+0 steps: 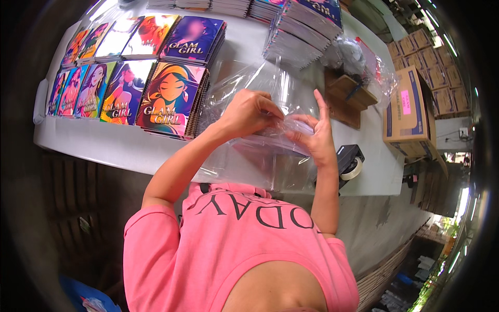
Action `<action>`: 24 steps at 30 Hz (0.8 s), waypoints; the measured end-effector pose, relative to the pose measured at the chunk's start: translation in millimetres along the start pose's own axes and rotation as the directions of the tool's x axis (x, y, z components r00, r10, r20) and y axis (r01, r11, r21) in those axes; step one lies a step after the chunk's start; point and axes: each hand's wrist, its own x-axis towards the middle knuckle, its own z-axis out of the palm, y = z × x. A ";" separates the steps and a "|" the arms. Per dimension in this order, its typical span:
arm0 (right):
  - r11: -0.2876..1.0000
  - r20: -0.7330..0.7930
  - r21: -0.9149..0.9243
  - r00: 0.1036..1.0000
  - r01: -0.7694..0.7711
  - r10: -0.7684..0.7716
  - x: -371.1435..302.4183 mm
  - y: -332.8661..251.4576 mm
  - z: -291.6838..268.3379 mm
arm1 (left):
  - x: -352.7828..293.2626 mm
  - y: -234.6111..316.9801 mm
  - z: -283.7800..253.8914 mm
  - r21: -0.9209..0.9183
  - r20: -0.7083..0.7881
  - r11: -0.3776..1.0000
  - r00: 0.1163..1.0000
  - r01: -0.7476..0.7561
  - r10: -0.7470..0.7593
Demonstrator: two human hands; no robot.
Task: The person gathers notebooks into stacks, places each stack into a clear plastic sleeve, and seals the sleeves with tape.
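Thin clear plastic (254, 161), which looks like bags or sleeves, lies crumpled over the near edge of the table in front of me. My left hand (249, 113) is closed in a pinch on it, with the fingers curled down. Close by on the right, my right hand (318, 138) grips the same plastic between thumb and fingers, its index finger pointing up. The two hands nearly meet. Left of them stands a stack of spiral notebooks (174, 99) with an illustrated cover. Glare hides where the plastic layers part.
More notebook stacks (192, 39) stand in two rows at the left, and a tall pile (301, 34) at the back. A tape dispenser (351, 164) sits at the near right edge. Beyond are a brown open holder (343, 99), a cardboard box (410, 112) and stacked cartons (429, 67).
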 end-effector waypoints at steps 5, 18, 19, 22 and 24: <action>0.998 -0.027 0.041 0.999 -0.040 0.041 8.4 8.9 -5.2 | 3.5 12.6 -4.1 -0.156 0.013 0.985 0.998 0.069 -0.067; 0.947 0.426 0.108 0.875 -0.301 0.230 21.1 18.4 -65.7 | 3.6 13.8 -11.7 -0.246 0.100 0.949 0.979 0.197 -0.177; 0.939 0.443 0.086 0.857 -0.333 0.263 28.7 19.7 -66.1 | 3.8 13.8 -11.1 -0.238 0.105 0.951 0.978 0.200 -0.180; 0.940 0.417 0.158 0.883 -0.302 0.214 51.6 9.6 -54.8 | 5.3 14.4 -10.3 -0.216 0.105 0.962 0.983 0.169 -0.149; 0.962 0.304 0.244 0.951 -0.126 0.047 64.4 3.9 -33.1 | 5.9 14.3 -9.7 -0.198 0.107 0.972 0.988 0.128 -0.109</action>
